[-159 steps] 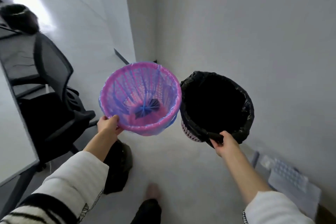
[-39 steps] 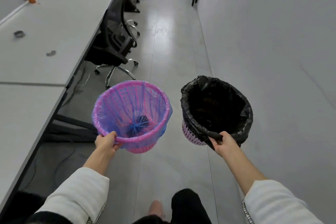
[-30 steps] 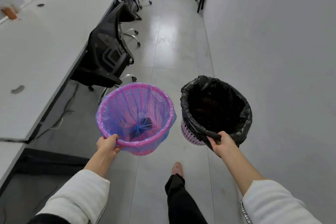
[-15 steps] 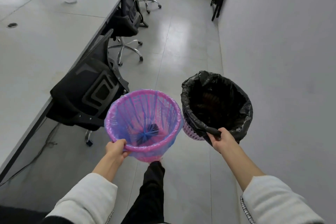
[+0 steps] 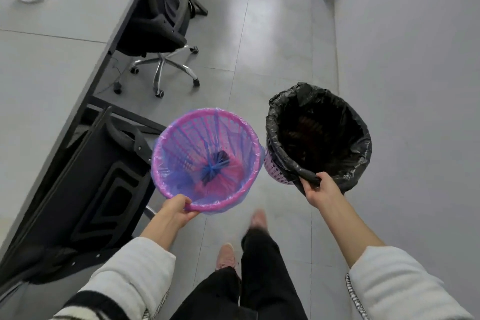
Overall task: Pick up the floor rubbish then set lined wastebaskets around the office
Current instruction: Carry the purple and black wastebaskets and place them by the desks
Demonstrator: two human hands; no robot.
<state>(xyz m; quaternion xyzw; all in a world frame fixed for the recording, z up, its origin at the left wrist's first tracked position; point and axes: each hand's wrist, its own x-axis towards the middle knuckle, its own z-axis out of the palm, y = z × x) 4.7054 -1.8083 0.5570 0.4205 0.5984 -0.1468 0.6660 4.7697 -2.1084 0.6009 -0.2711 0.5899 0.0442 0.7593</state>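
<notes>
- Two wastebaskets on the go, both carried clear of the floor, side by side in the aisle between table [image 5: 46,65] and wall.
- Left hand [image 5: 173,212] pinches the near rim of the pink basket with the blue liner [image 5: 206,157].
- Right hand [image 5: 319,192] grips the rim of the black-lined basket [image 5: 318,135], bag bunched under the fingers.
- Light, springy plastic by the look of it; the liners are thin and slippery, so the rigid rim is the place to hold.
- Two office chairs [image 5: 161,23] stand at the table, one close by the pink basket.
</notes>
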